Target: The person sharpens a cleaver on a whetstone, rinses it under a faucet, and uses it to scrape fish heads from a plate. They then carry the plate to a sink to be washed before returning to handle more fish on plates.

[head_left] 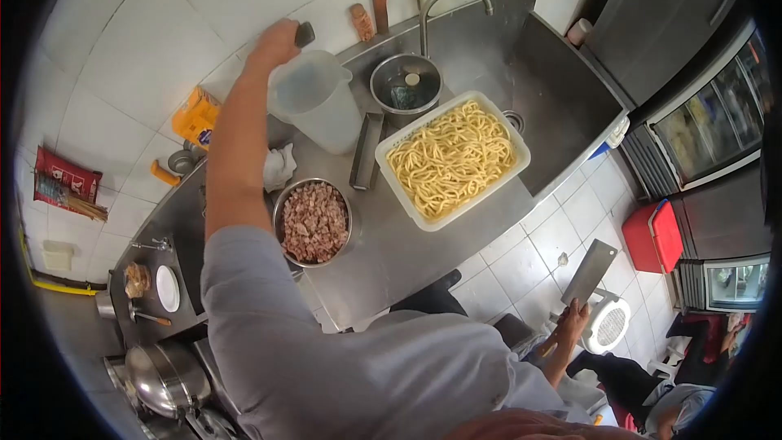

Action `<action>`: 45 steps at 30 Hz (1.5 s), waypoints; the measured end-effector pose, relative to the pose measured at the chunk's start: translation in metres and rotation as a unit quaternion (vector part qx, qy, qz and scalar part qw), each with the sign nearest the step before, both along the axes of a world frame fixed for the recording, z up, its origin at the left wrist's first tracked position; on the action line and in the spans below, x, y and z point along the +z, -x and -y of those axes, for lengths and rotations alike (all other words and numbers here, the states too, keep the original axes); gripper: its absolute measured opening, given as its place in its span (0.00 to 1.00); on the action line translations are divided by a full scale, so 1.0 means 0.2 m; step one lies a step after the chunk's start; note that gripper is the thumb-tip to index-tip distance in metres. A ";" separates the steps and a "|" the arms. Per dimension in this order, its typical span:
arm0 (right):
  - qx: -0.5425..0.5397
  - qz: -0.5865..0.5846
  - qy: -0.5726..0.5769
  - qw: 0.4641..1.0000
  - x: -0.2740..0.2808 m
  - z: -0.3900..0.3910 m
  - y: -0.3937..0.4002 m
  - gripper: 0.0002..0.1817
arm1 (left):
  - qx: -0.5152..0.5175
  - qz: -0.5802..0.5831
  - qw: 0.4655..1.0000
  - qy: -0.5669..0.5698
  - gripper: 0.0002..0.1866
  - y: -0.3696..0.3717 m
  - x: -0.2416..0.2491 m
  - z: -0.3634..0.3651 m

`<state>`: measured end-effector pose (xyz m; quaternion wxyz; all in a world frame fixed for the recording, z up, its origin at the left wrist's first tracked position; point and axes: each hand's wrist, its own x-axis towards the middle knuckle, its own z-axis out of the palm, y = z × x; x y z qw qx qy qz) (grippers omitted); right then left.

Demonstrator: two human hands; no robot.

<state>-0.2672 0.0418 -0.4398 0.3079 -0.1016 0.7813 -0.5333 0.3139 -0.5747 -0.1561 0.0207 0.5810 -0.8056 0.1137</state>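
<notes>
My left hand (278,44) is raised at the tiled wall, its fingers closed on a small dark object (305,34) whose kind I cannot tell. Just below that hand stands a large translucent plastic pitcher (314,106). Low on the right, away from the counter, my right hand (568,326) grips a cleaver (590,270) by its handle, the broad blade pointing up. Yellow noodles (452,161) fill a white plastic tub (397,195) on the steel counter. Chopped meat (314,224) heaps in a round metal bowl (349,232) nearer my body.
A curved faucet (425,20) rises over the steel sink (562,90), with a metal pot (407,73) beside it. Between pitcher and tub lies a long narrow metal tray (368,151). On the floor side are a red cooler (652,236), a white fan-like appliance (607,322) and another person (680,407).
</notes>
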 end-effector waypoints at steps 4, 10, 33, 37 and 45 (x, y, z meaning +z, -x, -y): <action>0.006 0.000 -0.039 0.999 0.01 0.07 0.00 0.09 | 0.069 0.005 0.995 -0.075 0.21 0.07 -0.02 0.11; 0.023 0.004 -0.033 0.999 0.06 0.03 -0.02 0.09 | 0.039 -0.007 0.994 -0.103 0.21 0.06 0.03 0.14; 0.054 -0.008 -0.067 0.996 0.05 0.08 -0.04 0.10 | -0.009 0.039 0.996 -0.086 0.15 -0.23 -0.21 0.17; 0.056 -0.020 -0.095 0.994 0.08 0.05 -0.06 0.09 | -0.001 -0.047 0.992 -0.113 0.15 -0.33 -0.28 0.13; 0.029 0.017 -0.078 0.996 0.06 0.02 -0.04 0.11 | 0.073 -0.092 0.990 -0.072 0.12 -0.40 -0.30 0.13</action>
